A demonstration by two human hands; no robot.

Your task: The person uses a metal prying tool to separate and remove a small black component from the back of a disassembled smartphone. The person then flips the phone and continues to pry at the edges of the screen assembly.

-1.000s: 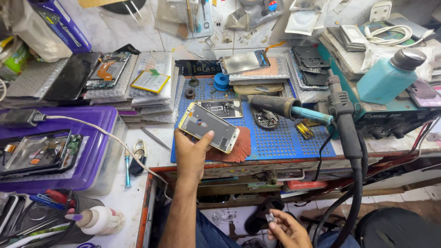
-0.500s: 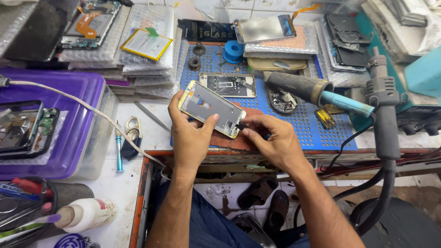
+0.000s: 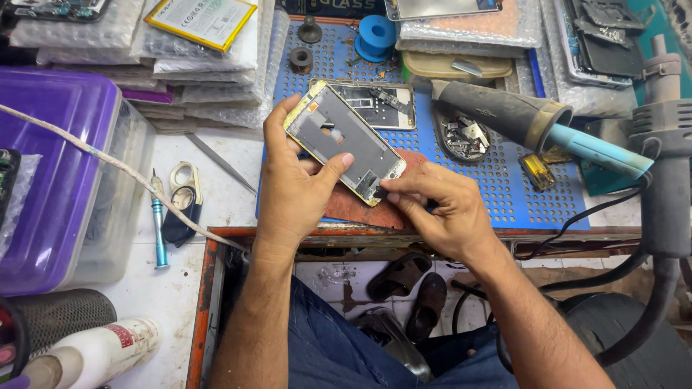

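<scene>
The phone frame (image 3: 344, 141) is a gold-edged, grey-backed shell with cut-outs, held tilted above the blue perforated work mat (image 3: 497, 180). The left hand (image 3: 292, 191) is wrapped round its long side, thumb across the back. The right hand (image 3: 440, 205) pinches the frame's lower corner at five o'clock with closed fingertips. At three o'clock a small dark dish (image 3: 461, 138) holds loose metal parts. Far off at nine o'clock stands a purple-lidded plastic box (image 3: 61, 180); its contents cannot be made out.
</scene>
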